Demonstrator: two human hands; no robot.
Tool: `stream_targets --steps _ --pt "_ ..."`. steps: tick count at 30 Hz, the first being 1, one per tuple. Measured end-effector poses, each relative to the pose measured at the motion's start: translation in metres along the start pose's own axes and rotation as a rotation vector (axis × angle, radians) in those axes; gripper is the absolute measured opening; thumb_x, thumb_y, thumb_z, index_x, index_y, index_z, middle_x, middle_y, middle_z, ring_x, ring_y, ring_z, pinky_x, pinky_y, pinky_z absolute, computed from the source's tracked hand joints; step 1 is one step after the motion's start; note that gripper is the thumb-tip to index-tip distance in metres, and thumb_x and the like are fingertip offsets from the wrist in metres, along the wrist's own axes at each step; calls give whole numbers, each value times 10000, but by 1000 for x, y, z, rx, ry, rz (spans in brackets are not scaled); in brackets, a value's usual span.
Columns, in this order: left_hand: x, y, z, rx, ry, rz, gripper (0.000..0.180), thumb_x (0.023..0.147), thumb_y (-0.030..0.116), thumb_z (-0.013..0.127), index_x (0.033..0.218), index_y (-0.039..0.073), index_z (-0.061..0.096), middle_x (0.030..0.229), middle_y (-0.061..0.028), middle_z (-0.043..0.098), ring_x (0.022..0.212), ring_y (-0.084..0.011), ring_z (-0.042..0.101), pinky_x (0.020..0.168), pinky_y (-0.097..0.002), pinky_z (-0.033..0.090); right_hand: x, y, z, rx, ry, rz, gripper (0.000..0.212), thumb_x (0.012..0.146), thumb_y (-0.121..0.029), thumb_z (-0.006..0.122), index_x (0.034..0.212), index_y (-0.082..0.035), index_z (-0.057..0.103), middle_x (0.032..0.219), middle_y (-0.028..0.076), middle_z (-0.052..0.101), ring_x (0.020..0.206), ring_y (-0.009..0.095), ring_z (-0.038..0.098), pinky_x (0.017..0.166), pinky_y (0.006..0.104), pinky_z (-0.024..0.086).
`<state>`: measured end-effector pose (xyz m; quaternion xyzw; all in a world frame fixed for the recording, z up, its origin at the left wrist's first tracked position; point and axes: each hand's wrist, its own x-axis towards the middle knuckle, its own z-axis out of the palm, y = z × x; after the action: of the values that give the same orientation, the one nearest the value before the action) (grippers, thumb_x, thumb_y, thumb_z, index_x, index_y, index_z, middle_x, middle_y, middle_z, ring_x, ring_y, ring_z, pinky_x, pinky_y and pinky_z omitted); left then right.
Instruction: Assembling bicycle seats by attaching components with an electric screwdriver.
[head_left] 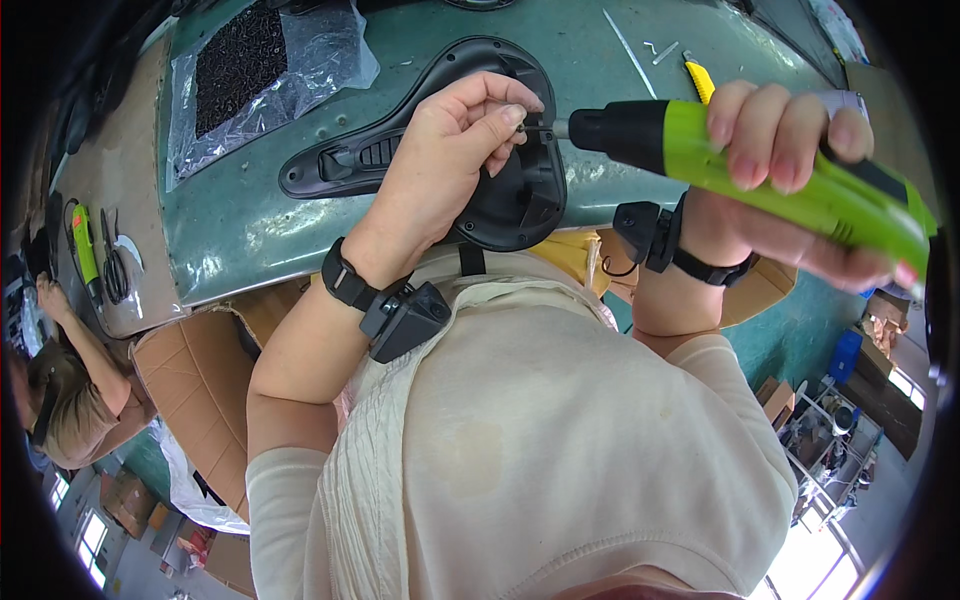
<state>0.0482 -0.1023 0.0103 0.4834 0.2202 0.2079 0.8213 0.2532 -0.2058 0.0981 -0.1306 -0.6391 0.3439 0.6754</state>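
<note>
A black bicycle saddle [508, 215] lies underside up near the table's front edge. Above it, my left hand [445, 140] pinches a small screw [521, 127] between thumb and forefinger. My right hand [785, 150] is wrapped round a green and black electric screwdriver [690, 140], held almost level with its bit pointing left. The bit's tip meets the screw at my left fingertips. My left fingers partly hide the saddle's middle.
A clear plastic bag [330, 60] with many small black screws lies at the back left. Toward the back right are a yellow utility knife [698, 78] and a thin metal strip [630, 52]. Another green screwdriver [84, 245] and scissors [115, 270] lie far left, near another person [75, 390].
</note>
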Motion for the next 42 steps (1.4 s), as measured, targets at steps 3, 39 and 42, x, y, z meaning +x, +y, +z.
stream_targets --steps 3,39,42 --pt "2 -3 0 -16 -2 1 130 956 69 548 1042 36 639 802 30 578 710 -27 492 622 -178 406 1 -10 4 -127 -207 39 810 810 -708 535 1284 -56 448 927 34 529 807 183 542 758 382 394" --pt "12 -15 -10 968 -62 435 252 835 238 707 810 -2 638 602 -83 519 531 -165 458 538 -293 396 3 6 35 -107 -256 414 816 741 -681 689 1151 -16 453 849 70 581 711 196 615 663 346 489" --pt "16 -17 -12 946 -67 422 289 835 275 698 803 -5 636 587 -91 502 521 -191 447 531 -307 390 -2 9 38 -126 -238 396 813 735 -695 684 1138 -26 459 838 63 581 701 199 617 653 346 494"
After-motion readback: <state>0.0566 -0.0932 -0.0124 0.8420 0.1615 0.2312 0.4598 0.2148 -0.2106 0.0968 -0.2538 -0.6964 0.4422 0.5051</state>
